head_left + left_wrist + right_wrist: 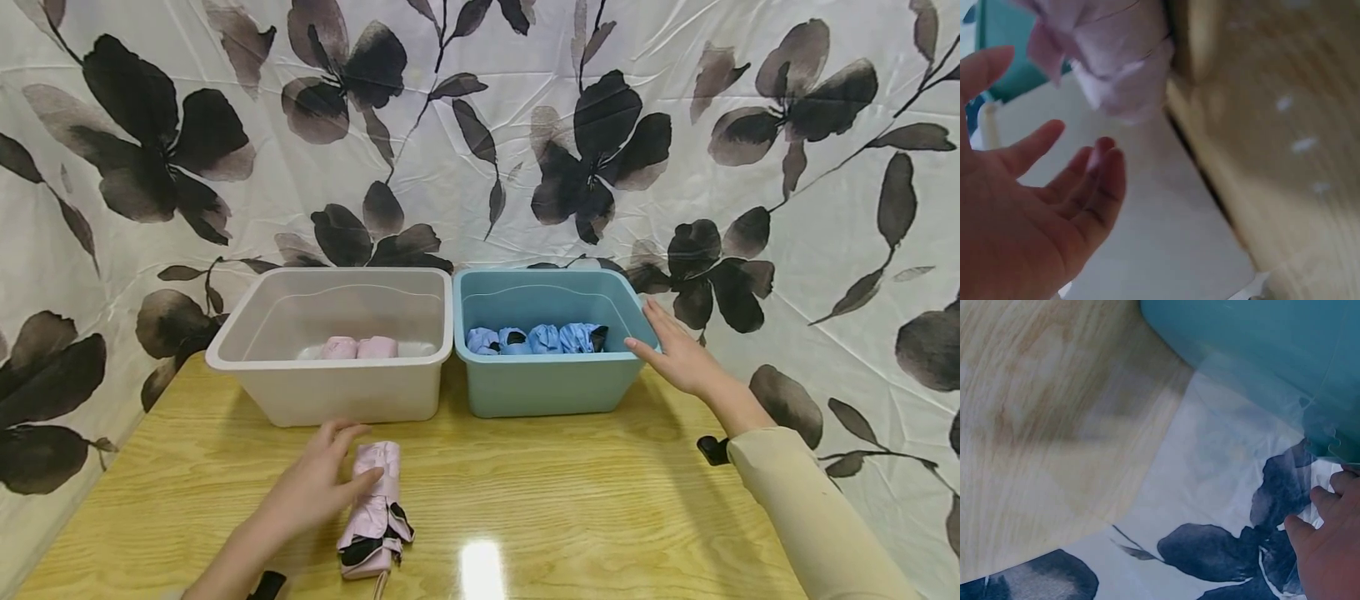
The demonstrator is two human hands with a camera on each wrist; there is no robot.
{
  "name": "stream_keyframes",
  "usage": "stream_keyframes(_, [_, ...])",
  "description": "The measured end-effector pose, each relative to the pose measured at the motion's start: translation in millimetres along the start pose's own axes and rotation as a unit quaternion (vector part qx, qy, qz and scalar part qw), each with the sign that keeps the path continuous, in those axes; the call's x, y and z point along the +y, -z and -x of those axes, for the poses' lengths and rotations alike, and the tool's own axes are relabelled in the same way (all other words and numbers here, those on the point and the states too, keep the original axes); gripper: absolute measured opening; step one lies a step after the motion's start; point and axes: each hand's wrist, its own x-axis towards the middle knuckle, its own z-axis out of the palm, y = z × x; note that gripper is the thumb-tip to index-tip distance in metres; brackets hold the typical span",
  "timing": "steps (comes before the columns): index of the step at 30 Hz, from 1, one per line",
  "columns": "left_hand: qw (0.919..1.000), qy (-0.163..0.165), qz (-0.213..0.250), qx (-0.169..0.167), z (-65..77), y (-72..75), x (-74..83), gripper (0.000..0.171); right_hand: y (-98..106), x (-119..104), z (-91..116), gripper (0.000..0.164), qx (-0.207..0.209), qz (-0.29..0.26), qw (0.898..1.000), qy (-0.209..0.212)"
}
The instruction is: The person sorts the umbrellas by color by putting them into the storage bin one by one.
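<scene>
A folded pink umbrella (372, 508) with black parts lies on the table in front of the cream bin (341, 392). Just left of it is my left hand (318, 483), fingers spread and slightly bent, its thumb overlapping the umbrella in the head view. The left wrist view shows a gap between the left hand's fingers (1109, 187) and the pink fabric (1125, 62). My right hand (678, 350) rests at the right rim of the teal bin (551, 387), with fingers extended along the outside and the thumb over the corner.
Two rolled pink umbrellas (360, 347) lie in the cream bin. Several blue ones (543, 339) line the teal bin. Both bins stand side by side at the back of the wooden table (585, 500), against a floral cloth (465, 208).
</scene>
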Motion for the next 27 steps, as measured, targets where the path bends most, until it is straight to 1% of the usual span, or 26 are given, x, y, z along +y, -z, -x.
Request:
stream_keyframes(4, [0.9982,0.005,-0.022,-0.056,2.1,-10.6,-3.5,0.079,1,-1,0,0.087,0.001,0.001,1.0,0.0])
stream_keyframes(7, [0.9953,0.011,-0.017,-0.094,2.5,-16.7,-5.4,0.085,0,0,-1,0.087,0.001,0.002,1.0,0.0])
stream_keyframes(9, [0.9932,0.019,-0.003,-0.115,2.0,-19.4,-6.3,0.086,0,0,-1,0.087,0.001,0.002,1.0,0.001])
stream_keyframes(14, [0.986,0.044,0.055,-0.151,-1.3,-23.0,-6.9,0.09,0,1,-1,0.087,0.002,-0.001,1.0,0.0])
stream_keyframes(16, [0.9835,0.05,0.076,-0.156,-2.8,-24.4,-6.5,0.092,-1,1,-1,0.087,0.002,-0.002,1.0,-0.001])
stream_keyframes(18, [0.9821,0.058,0.092,-0.154,-3.5,-25.9,-5.8,0.093,-1,1,-1,0.087,0.003,-0.001,1.0,-0.001])
stream_keyframes(23, [0.9814,0.071,0.125,-0.127,-2.7,-29.3,-4.9,0.091,-1,1,-1,0.087,0.002,-0.001,1.0,-0.001])
stream_keyframes(27, [0.9817,0.079,0.136,-0.107,-3.3,-32.5,-4.8,0.09,-2,1,-1,0.087,0.005,-0.003,1.0,0.003])
